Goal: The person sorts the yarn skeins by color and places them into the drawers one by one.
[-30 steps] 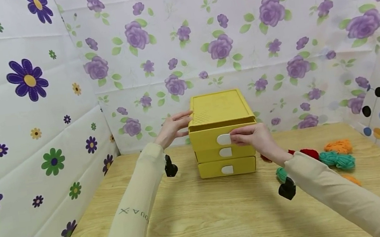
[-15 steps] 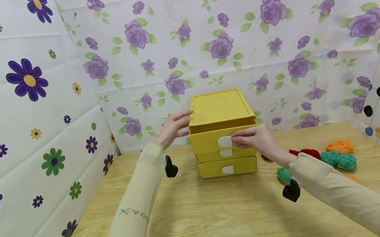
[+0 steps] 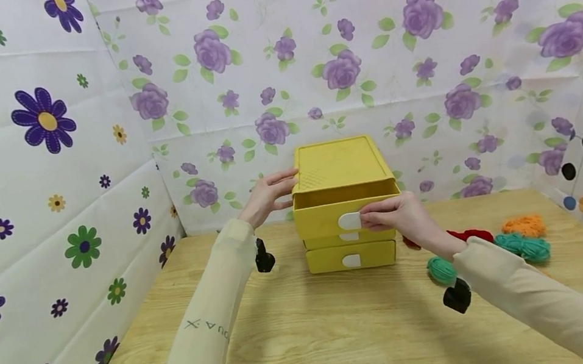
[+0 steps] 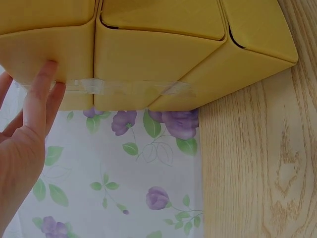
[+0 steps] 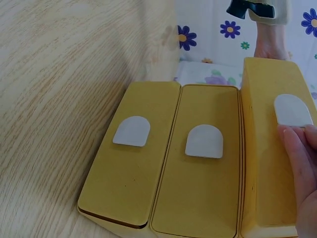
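1 yellow cabinet [image 3: 341, 162] separates left hand [image 3: 266, 198], spread against it, from right hand [image 3: 403, 214], pinching a handle [image 3: 349, 221].

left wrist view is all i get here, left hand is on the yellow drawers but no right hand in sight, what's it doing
Observer: The right hand pinches the white tab on the front of the top drawer.

Operator: ok so is that drawer open at all, can't see the fronts from here

Observer: Yes, partly: it juts out past the middle drawer and the bottom drawer, with a gap showing above its front edge in the head view.
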`<state>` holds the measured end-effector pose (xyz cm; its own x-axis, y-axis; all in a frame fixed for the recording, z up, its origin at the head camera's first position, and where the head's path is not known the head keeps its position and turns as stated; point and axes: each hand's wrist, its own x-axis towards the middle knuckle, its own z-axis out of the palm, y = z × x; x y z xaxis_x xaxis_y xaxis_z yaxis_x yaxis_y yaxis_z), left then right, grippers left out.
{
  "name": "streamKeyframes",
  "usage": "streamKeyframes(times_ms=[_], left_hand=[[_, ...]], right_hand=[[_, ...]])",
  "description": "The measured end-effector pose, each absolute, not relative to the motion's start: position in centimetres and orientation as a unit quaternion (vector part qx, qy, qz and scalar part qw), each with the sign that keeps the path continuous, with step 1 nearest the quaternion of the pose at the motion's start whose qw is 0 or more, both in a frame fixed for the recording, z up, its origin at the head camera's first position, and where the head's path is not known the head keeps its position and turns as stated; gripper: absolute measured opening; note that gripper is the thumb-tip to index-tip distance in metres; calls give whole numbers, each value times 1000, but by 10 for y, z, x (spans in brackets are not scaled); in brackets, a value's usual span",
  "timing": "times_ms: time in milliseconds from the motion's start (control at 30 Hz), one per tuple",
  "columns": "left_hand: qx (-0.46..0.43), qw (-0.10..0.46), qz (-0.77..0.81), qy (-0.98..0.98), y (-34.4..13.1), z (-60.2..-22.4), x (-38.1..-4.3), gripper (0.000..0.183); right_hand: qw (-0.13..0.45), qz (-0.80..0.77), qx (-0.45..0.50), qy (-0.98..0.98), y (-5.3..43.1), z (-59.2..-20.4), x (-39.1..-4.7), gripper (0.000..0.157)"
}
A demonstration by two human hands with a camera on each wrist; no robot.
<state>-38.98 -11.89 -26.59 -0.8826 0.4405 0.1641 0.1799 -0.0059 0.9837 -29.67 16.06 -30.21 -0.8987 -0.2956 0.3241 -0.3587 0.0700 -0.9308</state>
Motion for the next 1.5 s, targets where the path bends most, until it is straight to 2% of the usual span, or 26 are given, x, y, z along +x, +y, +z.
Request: streamKeyframes(times_ms=[300, 533, 933, 1200, 1500], left_hand=[[208, 77, 673, 705, -118, -276, -403, 41], [216, 94, 668, 706, -119, -265, -388, 44], [218, 90, 666, 707, -119, -266, -388, 43], [213, 77, 671, 706, -119, -276, -402, 41], [206, 72, 670, 710, -120, -280, -407, 38]], right_hand=[[24, 645, 238, -726, 161, -302, -290, 24], [23, 645, 234, -727, 161, -303, -285, 24], [19, 648, 239, -723, 162, -304, -280, 24], [12, 651, 249, -717, 163, -304, -278, 25], [46, 617, 281, -733, 183, -294, -275, 23]])
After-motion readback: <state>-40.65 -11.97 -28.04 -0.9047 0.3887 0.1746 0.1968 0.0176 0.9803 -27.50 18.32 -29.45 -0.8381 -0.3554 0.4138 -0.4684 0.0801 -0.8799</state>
